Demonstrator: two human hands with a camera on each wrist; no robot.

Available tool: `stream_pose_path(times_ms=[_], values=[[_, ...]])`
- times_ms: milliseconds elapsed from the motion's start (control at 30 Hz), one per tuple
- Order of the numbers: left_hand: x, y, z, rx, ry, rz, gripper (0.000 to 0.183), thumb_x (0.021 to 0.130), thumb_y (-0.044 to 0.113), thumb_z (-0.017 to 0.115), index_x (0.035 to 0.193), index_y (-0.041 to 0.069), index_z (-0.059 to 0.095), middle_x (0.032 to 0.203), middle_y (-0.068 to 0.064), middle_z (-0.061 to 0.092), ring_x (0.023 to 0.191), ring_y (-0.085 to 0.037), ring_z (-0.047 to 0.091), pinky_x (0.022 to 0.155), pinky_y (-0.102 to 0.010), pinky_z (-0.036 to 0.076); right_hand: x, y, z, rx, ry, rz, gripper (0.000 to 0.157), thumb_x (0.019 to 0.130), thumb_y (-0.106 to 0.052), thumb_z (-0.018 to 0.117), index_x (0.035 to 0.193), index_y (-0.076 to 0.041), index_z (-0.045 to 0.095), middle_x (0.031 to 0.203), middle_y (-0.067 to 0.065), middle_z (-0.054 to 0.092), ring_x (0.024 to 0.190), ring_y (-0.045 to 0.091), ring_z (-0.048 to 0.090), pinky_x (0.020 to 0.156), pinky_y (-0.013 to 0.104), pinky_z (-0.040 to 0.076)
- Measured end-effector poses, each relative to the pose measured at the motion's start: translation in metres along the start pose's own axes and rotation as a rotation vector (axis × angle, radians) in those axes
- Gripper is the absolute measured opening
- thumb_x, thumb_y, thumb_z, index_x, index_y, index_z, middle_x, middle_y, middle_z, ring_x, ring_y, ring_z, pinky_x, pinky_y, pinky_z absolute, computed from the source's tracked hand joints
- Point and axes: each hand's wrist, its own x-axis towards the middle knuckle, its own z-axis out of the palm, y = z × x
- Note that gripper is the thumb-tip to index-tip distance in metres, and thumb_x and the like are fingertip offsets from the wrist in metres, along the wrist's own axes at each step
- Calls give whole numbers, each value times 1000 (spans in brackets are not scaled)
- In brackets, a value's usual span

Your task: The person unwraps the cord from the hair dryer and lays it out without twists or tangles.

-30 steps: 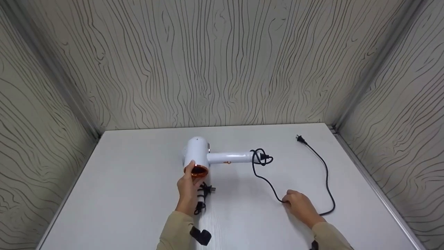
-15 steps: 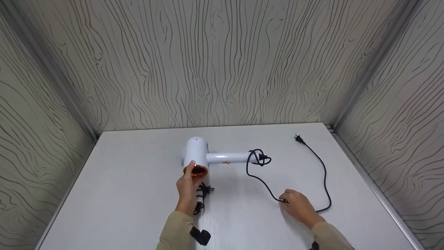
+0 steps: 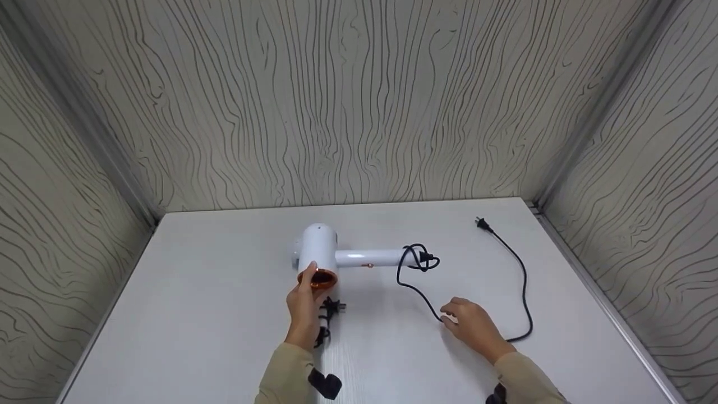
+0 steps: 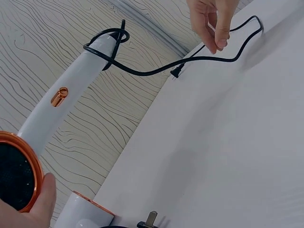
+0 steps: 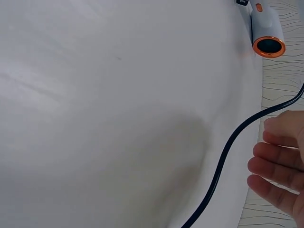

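Note:
My left hand (image 3: 303, 308) holds a white hair dryer (image 3: 370, 258) by its barrel, thumb beside the copper-coloured rim. The dryer's handle points right; in the left wrist view a copper switch (image 4: 60, 97) shows on it. A black power cord (image 3: 412, 289) loops round the handle's end and trails down toward my right hand (image 3: 474, 328). That hand hovers over the white table with fingers loosely bent and nothing between them. In the right wrist view the cord (image 5: 225, 152) passes beside its fingertips (image 5: 259, 185).
The cord's two-pin plug (image 3: 483, 224) lies at the table's back right. Below the dryer's barrel lies another white item (image 3: 323, 321) with black cord wound round it and a plug (image 3: 336, 306). Wood-patterned panels (image 3: 359, 101) enclose the white table (image 3: 196, 314).
My right hand has let go of the cord, its fingers opening as it shifts slightly left and up. The cord stretch before it has moved left. My left hand keeps its hold on the hair dryer.

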Motion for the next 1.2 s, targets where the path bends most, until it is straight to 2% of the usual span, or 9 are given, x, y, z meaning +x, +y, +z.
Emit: stream_pose_path(times_ms=[400,567,767,933,1100,1200], values=[[2,-3,1,19,2,-14,89,90,64,49,144,-4,32,145,-22,43,126,-30,56,113,-42,42,17,-25,0,51,52,82,12,78,-5,75,91,-5,74,83,4,71,78,15,68,73,29,60],[2,-4,3,-12,10,-19,86,91,60,51,144,-5,31,143,-22,44,124,-29,57,111,-39,45,23,-31,2,60,119,49,13,77,-4,76,90,-4,74,83,7,71,78,17,68,72,30,60],[1,-7,2,-47,12,-12,82,92,56,52,143,-5,33,141,-23,45,113,-20,62,104,-34,51,28,-33,8,56,195,-2,14,74,-1,78,87,-3,73,81,6,71,76,17,68,68,27,59],[1,-8,2,-55,5,-10,81,92,55,53,142,-5,34,140,-23,45,107,-16,64,102,-31,52,33,-36,11,88,179,20,12,76,-1,76,88,-3,73,81,6,71,77,17,69,69,28,59],[1,-7,3,-65,-3,-10,82,92,55,52,143,-6,33,142,-24,44,109,-16,64,102,-31,53,35,-39,13,117,143,62,10,78,0,74,88,-2,73,78,5,70,74,15,67,68,28,58],[1,-6,3,-73,0,-15,82,93,55,52,143,-7,32,142,-24,44,109,-16,64,102,-31,53,35,-39,15,125,145,56,9,78,2,74,86,-2,73,76,6,70,74,15,67,67,26,58]])
